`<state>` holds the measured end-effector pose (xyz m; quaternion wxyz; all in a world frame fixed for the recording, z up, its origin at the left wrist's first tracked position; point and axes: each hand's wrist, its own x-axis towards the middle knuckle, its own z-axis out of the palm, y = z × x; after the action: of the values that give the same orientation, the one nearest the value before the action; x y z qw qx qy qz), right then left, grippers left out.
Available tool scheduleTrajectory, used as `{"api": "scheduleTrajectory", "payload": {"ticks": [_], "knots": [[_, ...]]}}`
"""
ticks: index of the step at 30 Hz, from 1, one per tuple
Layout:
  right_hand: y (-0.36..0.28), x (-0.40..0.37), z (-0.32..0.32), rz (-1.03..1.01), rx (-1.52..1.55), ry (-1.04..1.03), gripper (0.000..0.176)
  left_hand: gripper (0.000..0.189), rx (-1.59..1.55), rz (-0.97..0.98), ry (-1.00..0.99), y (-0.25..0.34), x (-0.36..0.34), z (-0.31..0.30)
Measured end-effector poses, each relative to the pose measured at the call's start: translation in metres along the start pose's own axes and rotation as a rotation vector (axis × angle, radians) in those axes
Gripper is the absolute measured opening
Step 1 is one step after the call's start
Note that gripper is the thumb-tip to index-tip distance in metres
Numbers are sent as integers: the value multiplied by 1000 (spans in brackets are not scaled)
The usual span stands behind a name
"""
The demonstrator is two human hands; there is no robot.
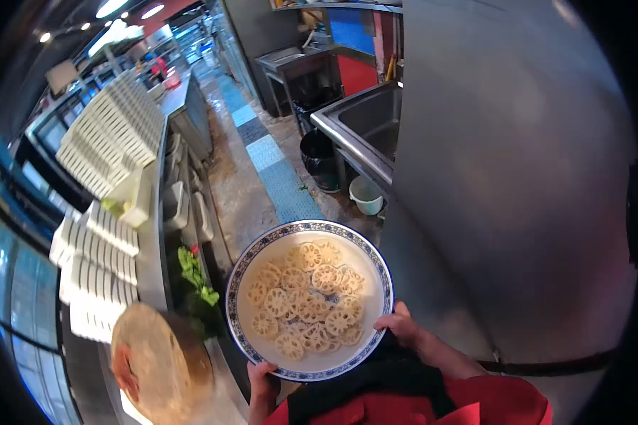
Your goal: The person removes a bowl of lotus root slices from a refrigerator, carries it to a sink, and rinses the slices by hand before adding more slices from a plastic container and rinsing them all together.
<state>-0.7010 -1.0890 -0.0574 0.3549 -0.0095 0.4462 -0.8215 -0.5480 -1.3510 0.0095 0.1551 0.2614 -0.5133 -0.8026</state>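
A wide white bowl [238, 283] with a blue patterned rim is held out in front of my body. Inside lie many thin lotus root slices [290, 301], pale and full of holes, spread over the bottom. My left hand [264, 382] grips the near left rim, its thumb on top and its other fingers hidden below. On the right rim, my right hand [402, 326] closes with the thumb over the edge; the rest of its fingers are mostly under the bowl.
To the left, a round wooden chopping block [159, 354] bears a reddish piece, beside stacked white baskets [106, 283] and green leaves [195, 276]. A steel sink [365, 120], black bin [320, 159] and white bucket [366, 196] stand ahead right. Blue mats [280, 184] run along the aisle; a metal panel [510, 177] rises at right.
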Motion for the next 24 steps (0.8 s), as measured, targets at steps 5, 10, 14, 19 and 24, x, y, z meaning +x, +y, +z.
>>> {"api": "scheduleTrajectory", "payload": {"ticks": [5, 10, 14, 19, 24], "knots": [[27, -6, 14, -157, -38, -3, 63, 66, 87, 8, -113, -2, 23, -28], [55, -4, 34, -194, 50, 134, 53, 60, 146, -110, -140, -1, 43, -67], [86, -7, 61, -332, 109, 245, 59, 56, 74, -117, -305, 1, 79, -96], [128, -8, 83, -367, 115, 403, 54, 43, 134, -147, -481, -13, 139, -134], [166, -2, 116, -583, 153, 556, 52, 59, 125, -164, -740, -19, 203, -130]]}}
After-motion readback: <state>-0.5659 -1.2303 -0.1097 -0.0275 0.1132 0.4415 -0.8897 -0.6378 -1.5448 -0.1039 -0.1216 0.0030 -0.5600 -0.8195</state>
